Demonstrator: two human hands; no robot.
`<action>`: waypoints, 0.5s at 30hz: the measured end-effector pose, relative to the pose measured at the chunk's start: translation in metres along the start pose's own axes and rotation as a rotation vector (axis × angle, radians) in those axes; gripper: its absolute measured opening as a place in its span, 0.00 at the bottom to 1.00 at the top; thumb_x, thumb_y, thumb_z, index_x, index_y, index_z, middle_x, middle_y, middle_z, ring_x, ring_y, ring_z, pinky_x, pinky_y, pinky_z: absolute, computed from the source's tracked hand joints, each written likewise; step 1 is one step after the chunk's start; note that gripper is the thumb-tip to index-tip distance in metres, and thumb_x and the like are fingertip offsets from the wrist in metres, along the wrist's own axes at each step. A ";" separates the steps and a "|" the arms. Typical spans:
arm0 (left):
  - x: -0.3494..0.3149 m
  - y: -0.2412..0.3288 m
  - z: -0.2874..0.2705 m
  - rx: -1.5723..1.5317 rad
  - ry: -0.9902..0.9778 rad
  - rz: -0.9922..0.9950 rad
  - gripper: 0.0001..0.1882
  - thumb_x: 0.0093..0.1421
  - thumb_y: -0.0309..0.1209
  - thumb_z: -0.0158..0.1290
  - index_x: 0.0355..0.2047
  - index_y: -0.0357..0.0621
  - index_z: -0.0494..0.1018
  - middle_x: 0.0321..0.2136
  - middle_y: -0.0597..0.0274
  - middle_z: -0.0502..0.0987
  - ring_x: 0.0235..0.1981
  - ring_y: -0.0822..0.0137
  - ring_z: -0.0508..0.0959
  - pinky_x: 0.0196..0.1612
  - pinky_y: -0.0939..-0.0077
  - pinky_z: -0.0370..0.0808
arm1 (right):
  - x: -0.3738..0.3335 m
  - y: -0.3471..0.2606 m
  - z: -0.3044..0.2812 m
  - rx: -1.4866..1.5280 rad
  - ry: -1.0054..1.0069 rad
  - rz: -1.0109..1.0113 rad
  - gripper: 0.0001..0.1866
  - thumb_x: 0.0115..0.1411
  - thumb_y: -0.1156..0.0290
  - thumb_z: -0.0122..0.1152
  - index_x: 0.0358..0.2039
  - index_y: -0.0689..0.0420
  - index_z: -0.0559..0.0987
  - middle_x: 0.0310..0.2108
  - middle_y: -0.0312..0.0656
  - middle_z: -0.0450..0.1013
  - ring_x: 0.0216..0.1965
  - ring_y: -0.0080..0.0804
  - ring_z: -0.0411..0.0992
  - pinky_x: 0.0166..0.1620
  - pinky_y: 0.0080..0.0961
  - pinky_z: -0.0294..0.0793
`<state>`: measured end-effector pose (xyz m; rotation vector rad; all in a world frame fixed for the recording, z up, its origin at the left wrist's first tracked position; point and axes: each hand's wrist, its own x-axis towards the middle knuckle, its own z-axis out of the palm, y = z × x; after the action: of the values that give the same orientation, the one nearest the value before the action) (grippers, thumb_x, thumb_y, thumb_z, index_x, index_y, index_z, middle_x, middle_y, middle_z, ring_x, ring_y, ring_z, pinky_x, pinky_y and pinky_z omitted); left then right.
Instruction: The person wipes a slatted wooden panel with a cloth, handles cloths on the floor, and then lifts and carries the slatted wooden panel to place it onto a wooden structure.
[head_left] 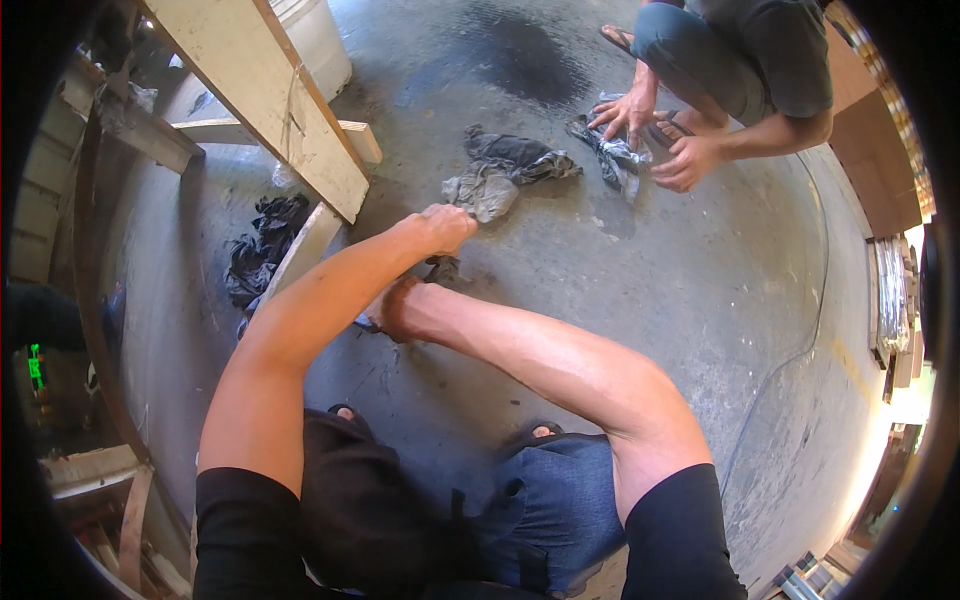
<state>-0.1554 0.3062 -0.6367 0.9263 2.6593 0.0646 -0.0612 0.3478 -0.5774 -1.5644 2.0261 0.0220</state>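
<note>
My left hand is closed in a fist, and a dark grey rag shows just below it, seemingly in its grip. My right arm crosses beneath the left forearm. My right hand is bent at the wrist, low over the floor, with its fingers mostly hidden. Just beyond my left fist a light grey rag lies crumpled against a darker rag. To their right another person's hands are at a wet, crumpled grey cloth, one hand touching it.
A tall board frame stands at left, with a pale drum behind it. Black crumpled cloths lie by its foot. A dark wet patch marks the concrete. A cable runs along the right side.
</note>
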 end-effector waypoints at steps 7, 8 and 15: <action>0.002 0.004 -0.001 0.021 -0.077 0.001 0.10 0.41 0.26 0.54 0.28 0.40 0.74 0.28 0.48 0.77 0.33 0.50 0.78 0.34 0.60 0.76 | 0.006 0.004 0.011 -0.001 0.108 -0.032 0.17 0.46 0.79 0.53 0.40 0.60 0.77 0.46 0.50 0.71 0.48 0.42 0.69 0.49 0.29 0.69; 0.001 0.003 -0.001 0.018 -0.067 0.010 0.10 0.42 0.26 0.54 0.28 0.41 0.74 0.28 0.48 0.77 0.33 0.50 0.78 0.34 0.60 0.76 | 0.006 0.004 0.011 -0.002 0.109 -0.033 0.17 0.46 0.79 0.53 0.40 0.60 0.77 0.46 0.50 0.71 0.48 0.42 0.69 0.49 0.29 0.69; -0.001 0.004 0.003 -0.008 -0.060 0.031 0.10 0.41 0.27 0.56 0.28 0.41 0.74 0.28 0.49 0.77 0.33 0.50 0.78 0.34 0.60 0.76 | 0.001 0.000 0.002 -0.017 0.070 -0.038 0.19 0.46 0.78 0.53 0.42 0.59 0.76 0.47 0.50 0.70 0.50 0.41 0.68 0.51 0.29 0.67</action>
<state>-0.1512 0.3090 -0.6390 0.9514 2.5882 0.0541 -0.0608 0.3475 -0.5802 -1.6344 2.0539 -0.0304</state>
